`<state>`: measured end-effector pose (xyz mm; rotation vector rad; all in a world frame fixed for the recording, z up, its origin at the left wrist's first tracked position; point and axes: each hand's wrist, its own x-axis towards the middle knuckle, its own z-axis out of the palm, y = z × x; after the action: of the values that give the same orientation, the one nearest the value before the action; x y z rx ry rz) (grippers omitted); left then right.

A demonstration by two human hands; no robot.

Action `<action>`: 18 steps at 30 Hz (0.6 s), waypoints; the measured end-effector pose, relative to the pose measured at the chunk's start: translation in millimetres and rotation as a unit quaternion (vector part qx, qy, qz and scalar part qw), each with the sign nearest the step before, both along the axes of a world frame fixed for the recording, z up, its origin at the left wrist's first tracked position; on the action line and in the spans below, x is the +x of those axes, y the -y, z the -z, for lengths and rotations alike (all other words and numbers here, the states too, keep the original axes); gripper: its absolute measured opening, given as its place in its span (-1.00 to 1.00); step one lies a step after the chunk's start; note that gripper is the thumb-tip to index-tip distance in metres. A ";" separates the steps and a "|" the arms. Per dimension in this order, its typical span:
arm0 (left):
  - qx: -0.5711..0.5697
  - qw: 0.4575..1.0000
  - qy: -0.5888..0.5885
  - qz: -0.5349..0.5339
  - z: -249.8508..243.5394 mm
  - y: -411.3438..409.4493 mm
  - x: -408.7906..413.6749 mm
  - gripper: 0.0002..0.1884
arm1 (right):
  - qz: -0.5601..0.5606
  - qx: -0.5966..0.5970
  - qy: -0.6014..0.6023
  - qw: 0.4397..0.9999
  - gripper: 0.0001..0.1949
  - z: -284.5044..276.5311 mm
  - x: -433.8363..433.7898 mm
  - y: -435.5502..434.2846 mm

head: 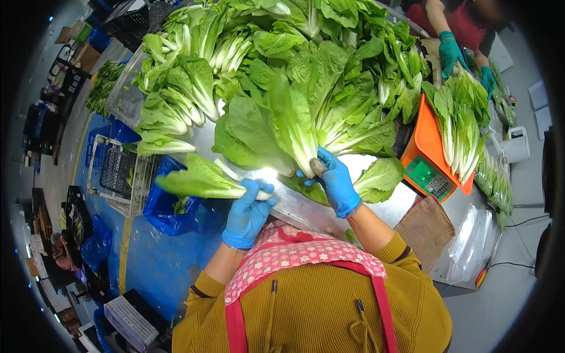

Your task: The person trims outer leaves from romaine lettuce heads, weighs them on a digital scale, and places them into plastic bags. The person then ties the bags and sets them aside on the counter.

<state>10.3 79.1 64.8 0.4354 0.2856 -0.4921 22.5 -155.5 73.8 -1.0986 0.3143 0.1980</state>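
My left hand [248,212], in a blue glove, grips a small bunch of green leaves [203,180] by its pale stem end, the leaf tips pointing left and blurred. My right hand [337,185], also gloved in blue, holds an upright leafy green [291,128], like romaine lettuce, near its white base. A small rounded grey-brown piece [318,167] shows at its thumb and fingers; I cannot tell what it is. Beyond both hands, a large heap of leafy greens [322,75] covers the metal table [291,200]. A single loose leaf [379,180] lies right of my right hand.
An orange digital scale [423,165] at the right bears a bunch of greens [459,123]. A co-worker's green-gloved hand [450,53] touches that bunch. Brown cloth [426,231] and clear plastic bags [472,245] lie nearer. To the left are a blue bag [165,209] and a white crate [141,185].
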 end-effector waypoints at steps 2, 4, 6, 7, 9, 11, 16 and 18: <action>-0.012 1.000 0.016 0.016 3.3 6.9 -3.6 -0.84 | -0.002 -0.028 -0.020 0.999 -0.52 1.4 -4.2 -0.1; 0.011 0.999 0.018 0.033 10.1 12.0 -5.4 -0.86 | -0.004 -0.017 -0.004 1.000 -0.47 -0.5 -6.6 -5.6; 0.076 0.996 0.022 0.042 -3.0 31.6 -1.8 -0.63 | 0.028 -0.023 0.045 0.998 -0.42 5.1 -7.9 -15.8; 0.114 0.992 0.021 0.052 -19.7 42.5 2.1 -0.53 | 0.045 -0.027 0.071 0.996 -0.40 9.8 -7.6 -19.3; 0.174 0.982 0.029 0.061 -9.5 50.1 1.6 -0.44 | 0.010 0.004 0.072 0.997 -0.29 16.4 -14.8 -20.9; 0.239 0.968 0.032 0.068 2.7 51.6 0.0 -0.54 | 0.024 -0.024 0.098 0.995 -0.24 11.2 -26.9 -31.4; 0.231 0.969 0.056 0.067 19.8 50.3 -0.3 -0.62 | -0.015 -0.064 0.158 0.985 -0.21 17.5 -35.0 -34.5; 0.220 0.974 0.041 0.043 18.7 47.3 0.3 -0.62 | -0.032 -0.172 0.196 0.965 -0.26 15.0 -36.2 -29.6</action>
<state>10.5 31.9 46.1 0.8999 0.2978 -0.4932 -13.7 -125.9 58.8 -1.4620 -0.0460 -0.0222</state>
